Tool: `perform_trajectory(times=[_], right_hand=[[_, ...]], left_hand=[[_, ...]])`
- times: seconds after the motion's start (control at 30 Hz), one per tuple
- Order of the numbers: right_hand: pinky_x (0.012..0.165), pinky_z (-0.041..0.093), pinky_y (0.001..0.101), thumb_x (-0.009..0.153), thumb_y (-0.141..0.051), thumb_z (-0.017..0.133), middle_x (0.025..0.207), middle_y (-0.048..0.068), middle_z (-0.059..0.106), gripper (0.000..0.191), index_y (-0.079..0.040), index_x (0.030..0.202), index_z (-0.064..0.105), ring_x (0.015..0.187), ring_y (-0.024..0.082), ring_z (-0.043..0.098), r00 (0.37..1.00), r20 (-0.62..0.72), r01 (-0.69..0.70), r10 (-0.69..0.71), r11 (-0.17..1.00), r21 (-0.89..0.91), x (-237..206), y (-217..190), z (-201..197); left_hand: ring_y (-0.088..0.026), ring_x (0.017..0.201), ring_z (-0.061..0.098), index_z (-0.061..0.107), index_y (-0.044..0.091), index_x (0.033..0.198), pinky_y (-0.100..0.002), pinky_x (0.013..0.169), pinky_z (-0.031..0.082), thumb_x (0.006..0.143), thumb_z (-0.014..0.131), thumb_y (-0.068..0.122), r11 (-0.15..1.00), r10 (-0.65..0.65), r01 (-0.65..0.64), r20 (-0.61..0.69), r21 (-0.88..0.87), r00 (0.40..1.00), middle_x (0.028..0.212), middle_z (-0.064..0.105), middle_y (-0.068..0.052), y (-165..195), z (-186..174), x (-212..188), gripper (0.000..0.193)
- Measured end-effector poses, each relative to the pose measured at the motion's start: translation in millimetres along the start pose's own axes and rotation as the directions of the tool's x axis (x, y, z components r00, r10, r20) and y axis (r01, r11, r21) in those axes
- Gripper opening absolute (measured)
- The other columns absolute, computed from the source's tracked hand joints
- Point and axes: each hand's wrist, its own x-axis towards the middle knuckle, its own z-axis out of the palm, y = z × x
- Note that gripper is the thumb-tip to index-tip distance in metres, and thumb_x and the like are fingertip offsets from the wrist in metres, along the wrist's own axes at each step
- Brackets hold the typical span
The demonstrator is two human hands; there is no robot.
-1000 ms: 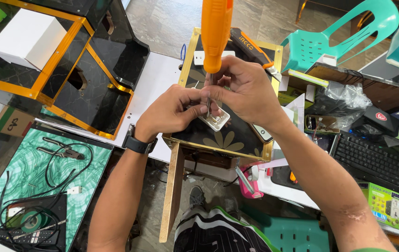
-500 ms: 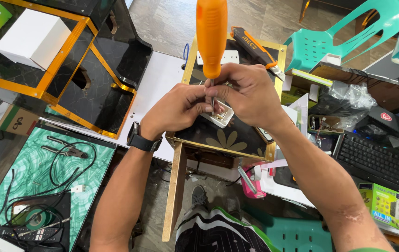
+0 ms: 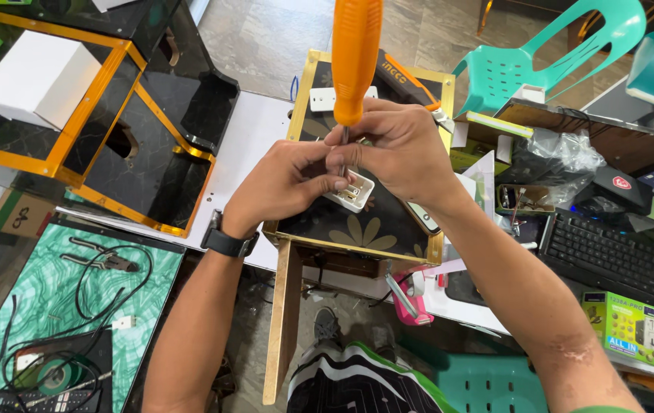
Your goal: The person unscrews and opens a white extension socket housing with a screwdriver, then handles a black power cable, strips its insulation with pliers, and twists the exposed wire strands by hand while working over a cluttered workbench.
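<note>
- my right hand (image 3: 403, 157) pinches the thin metal shaft of the orange-handled screwdriver (image 3: 356, 57) just under its handle; the grip is closed tight round the shaft, and the handle stands upright above my knuckles.
- my left hand (image 3: 285, 183) is curled shut on the small white electrical part (image 3: 351, 191), thumb and fingers pressing its near side, with the black wristwatch (image 3: 227, 243) just behind on that wrist.
- the white part sits right below both hands, between them, at the tip end of the screwdriver shaft; i cannot tell exactly where the tip meets it, because my fingers cover that spot.
- the part rests on or just above the black panel with a gold frame and flower pattern (image 3: 357, 229), which lies across the bench in front of me.
- to my left on the bench lies a larger black and gold framed box (image 3: 105, 115) with a white box (image 3: 36, 80) on it, well apart from my hands.
- further left, pliers (image 3: 105, 260) and black wires lie on a green marbled board (image 3: 51, 291).
- to my right are a black keyboard (image 3: 617, 260) and a teal plastic chair (image 3: 548, 53).
</note>
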Motion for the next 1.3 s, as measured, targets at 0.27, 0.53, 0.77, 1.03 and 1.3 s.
perform_trajectory(times=[0.27,0.53,0.77,1.03,1.3], right_hand=[[0.084,0.062,0.0253,0.093,0.008,0.073,0.1,0.008,0.077,0.021,0.006,0.113,0.07,0.094,0.014,0.075,1.0,0.001,-0.011,0.011,0.993,0.116,-4.7,6.4,-1.8],[0.088,0.059,0.0258,0.102,0.005,0.065,0.104,0.007,0.076,0.017,0.005,0.119,0.068,0.095,0.012,0.072,0.995,0.087,0.053,-0.048,0.997,-0.056,-0.2,4.6,-9.9],[0.079,0.06,0.0237,0.09,0.004,0.079,0.099,0.007,0.073,0.017,0.006,0.107,0.075,0.088,0.009,0.072,1.0,0.029,0.002,-0.002,1.0,0.002,4.4,5.6,-9.9],[0.085,0.06,0.0217,0.088,0.001,0.069,0.093,0.004,0.076,0.031,-0.003,0.118,0.061,0.09,0.006,0.074,0.989,0.111,-0.103,0.093,0.991,0.088,12.7,-7.4,-8.6],[0.074,0.057,0.024,0.085,0.001,0.081,0.092,0.006,0.074,0.018,0.003,0.102,0.074,0.083,0.009,0.07,0.995,0.062,-0.069,0.073,0.996,-0.06,25.8,-8.7,-13.3]], left_hand=[[-0.011,0.089,0.075,0.076,0.003,0.104,-0.026,0.082,0.061,0.091,0.073,0.002,1.0,-0.008,0.007,0.026,0.031,1.0,0.091,0.08,-0.004,-7.8,-3.6,8.0,0.014],[-0.007,0.078,0.07,0.064,-0.001,0.089,-0.026,0.069,0.058,0.087,0.082,0.008,0.995,-0.025,0.033,-0.078,0.093,0.997,0.077,0.07,-0.003,-2.2,2.1,8.9,0.02],[-0.006,0.077,0.066,0.071,0.0,0.096,-0.025,0.069,0.057,0.088,0.083,0.008,0.994,-0.038,0.04,-0.026,0.1,0.999,0.081,0.073,-0.003,-3.4,0.6,11.6,0.016],[-0.009,0.088,0.075,0.076,0.004,0.104,-0.026,0.082,0.061,0.09,0.076,0.005,1.0,-0.013,0.013,0.058,-0.003,0.998,0.092,0.08,-0.003,-11.7,-6.5,16.3,0.014],[-0.008,0.085,0.075,0.061,-0.001,0.082,-0.026,0.075,0.06,0.089,0.079,0.003,0.999,0.039,-0.039,0.008,-0.011,0.999,0.077,0.072,-0.003,-9.6,-7.4,16.1,0.019]])
